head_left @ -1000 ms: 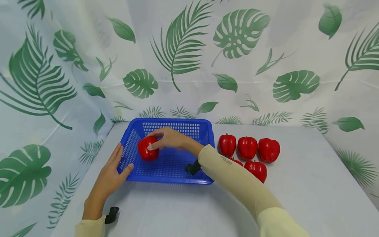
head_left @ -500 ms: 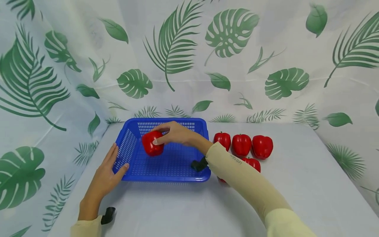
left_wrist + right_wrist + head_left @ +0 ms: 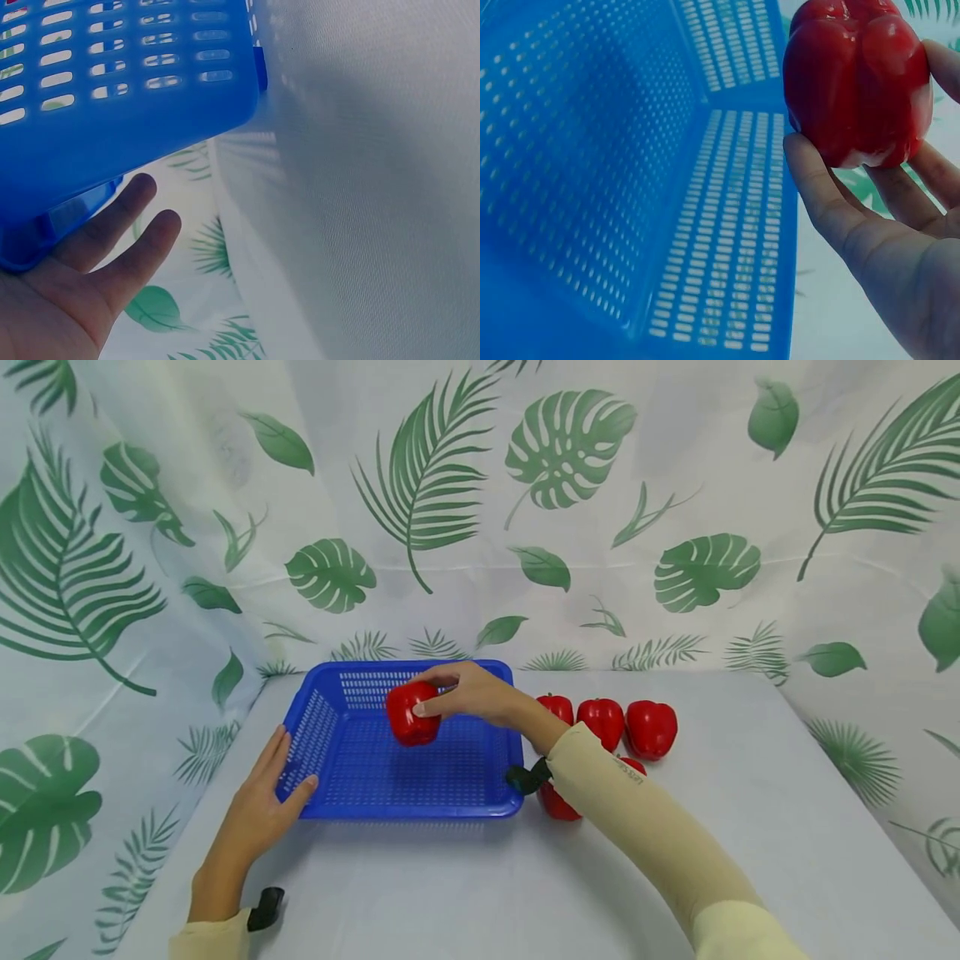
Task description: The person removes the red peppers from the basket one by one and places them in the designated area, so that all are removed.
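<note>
A glossy red bell pepper (image 3: 408,718) is in my right hand (image 3: 476,695), gripped between thumb and fingers above the blue basket. In the right wrist view the same bell pepper (image 3: 859,82) shows its lobed end, with the fingers around it. The blue perforated basket (image 3: 408,812) stands on the table, and no other pepper shows inside it. My left hand (image 3: 255,802) rests against the basket's left side, its fingers along the wall and the thumb near the front corner. In the left wrist view the left hand (image 3: 90,277) has its fingers extended beside the basket wall (image 3: 150,112).
Several red bell peppers stand on the table right of the basket, among them one at the far right (image 3: 651,729) and one near the basket's front corner (image 3: 558,803). My right sleeve partly covers this group. A leaf-patterned cloth (image 3: 465,568) hangs behind the white table (image 3: 420,893).
My right hand has carried the bell pepper upward and to the right, from low in the basket's left part to above its middle. The left hand stays at the basket's side. The whole view shifts slightly.
</note>
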`<control>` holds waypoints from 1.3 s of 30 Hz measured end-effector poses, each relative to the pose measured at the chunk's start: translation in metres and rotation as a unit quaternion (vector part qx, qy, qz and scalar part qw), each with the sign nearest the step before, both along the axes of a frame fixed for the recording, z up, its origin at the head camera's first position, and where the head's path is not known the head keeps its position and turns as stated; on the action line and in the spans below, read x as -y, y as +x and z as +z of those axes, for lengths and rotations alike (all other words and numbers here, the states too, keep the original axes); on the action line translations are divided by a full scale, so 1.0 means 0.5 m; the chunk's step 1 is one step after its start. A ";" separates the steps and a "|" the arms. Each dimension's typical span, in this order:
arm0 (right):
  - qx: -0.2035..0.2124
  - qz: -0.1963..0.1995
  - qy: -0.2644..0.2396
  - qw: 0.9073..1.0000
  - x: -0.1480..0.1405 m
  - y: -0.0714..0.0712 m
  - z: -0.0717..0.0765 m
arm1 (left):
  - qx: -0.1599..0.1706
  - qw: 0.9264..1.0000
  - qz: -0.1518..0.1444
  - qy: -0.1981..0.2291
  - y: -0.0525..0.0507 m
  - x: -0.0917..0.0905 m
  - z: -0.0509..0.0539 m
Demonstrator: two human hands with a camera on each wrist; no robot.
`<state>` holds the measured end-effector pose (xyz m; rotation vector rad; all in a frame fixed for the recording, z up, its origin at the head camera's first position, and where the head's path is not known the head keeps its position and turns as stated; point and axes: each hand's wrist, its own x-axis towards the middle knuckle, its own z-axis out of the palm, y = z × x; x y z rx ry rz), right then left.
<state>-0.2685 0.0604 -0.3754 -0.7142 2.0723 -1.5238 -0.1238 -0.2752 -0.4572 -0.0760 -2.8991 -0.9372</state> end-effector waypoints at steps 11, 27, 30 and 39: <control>-0.010 -0.041 -0.001 0.999 -0.077 0.010 0.014 | -0.013 1.000 -0.002 -0.005 0.002 -0.002 0.000; -0.006 -0.080 0.004 0.997 -0.167 0.036 0.015 | -0.016 1.000 -0.008 0.003 0.002 0.000 -0.006; -0.008 -0.094 0.019 0.995 -0.189 0.047 0.021 | -0.015 1.000 -0.008 0.001 0.002 -0.002 -0.006; 0.007 -0.133 0.019 0.991 -0.262 0.073 0.024 | -0.009 1.000 -0.009 0.002 0.004 0.001 -0.003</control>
